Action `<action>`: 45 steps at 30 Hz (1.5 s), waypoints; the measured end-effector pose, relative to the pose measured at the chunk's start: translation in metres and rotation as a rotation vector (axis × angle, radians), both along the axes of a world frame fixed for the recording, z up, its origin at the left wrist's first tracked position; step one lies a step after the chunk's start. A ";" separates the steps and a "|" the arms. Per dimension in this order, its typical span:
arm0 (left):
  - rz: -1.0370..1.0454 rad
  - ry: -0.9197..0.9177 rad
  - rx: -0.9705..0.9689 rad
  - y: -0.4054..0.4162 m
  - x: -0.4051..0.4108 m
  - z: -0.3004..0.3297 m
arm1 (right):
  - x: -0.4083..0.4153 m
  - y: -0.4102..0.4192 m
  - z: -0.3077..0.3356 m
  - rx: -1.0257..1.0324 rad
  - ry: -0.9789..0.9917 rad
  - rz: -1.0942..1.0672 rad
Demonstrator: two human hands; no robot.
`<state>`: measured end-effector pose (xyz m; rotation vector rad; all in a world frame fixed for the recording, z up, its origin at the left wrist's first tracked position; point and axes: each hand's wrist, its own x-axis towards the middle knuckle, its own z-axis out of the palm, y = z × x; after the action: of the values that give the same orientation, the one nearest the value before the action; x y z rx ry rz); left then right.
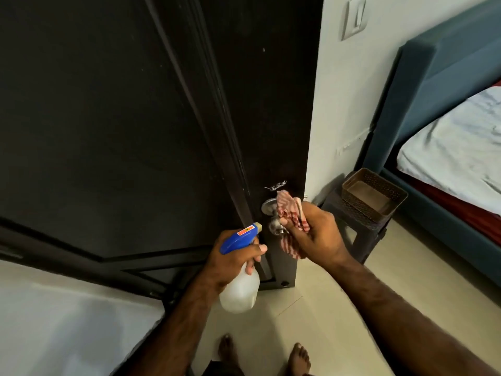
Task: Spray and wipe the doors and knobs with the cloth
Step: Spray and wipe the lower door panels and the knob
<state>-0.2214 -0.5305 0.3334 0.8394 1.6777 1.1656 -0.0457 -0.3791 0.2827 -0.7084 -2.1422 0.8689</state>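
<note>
The right hand [314,229] has its grip clamped on a soft, limp cloth [291,213], pressed against the metal knob [276,226] on the dark door [135,118]. Left of that grip, the left hand [230,259] clasps the light spray bottle [240,290] by its neck. The knob looks smooth and probably slippery; bunching the cloth around it should help.

The wall [344,104] at the right is pale and carries a light switch plate [354,17] high up. Beside it stands a bed with a blue padded headboard [439,77] and a wrinkled white sheet [455,147]. A small dark stool [355,226] near the bed holds a brown perforated basket [374,196]. The floor [311,321] has cream tiles. The light is dim.
</note>
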 end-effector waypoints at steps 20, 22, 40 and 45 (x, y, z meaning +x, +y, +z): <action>0.034 0.059 -0.013 -0.018 -0.015 -0.004 | 0.027 -0.032 -0.019 -1.074 0.434 0.116; 0.066 0.055 -0.022 -0.022 -0.020 -0.004 | 0.032 -0.030 -0.008 -0.625 0.171 0.196; 0.065 0.034 -0.014 -0.013 -0.013 0.006 | -0.001 0.001 -0.002 0.002 -0.106 0.133; 0.061 0.077 -0.030 -0.011 -0.014 0.007 | -0.010 0.017 0.009 0.090 -0.164 0.144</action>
<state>-0.2359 -0.5412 0.3405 0.8283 1.7902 1.1593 -0.0554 -0.3619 0.2914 -0.6034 -2.3871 0.8060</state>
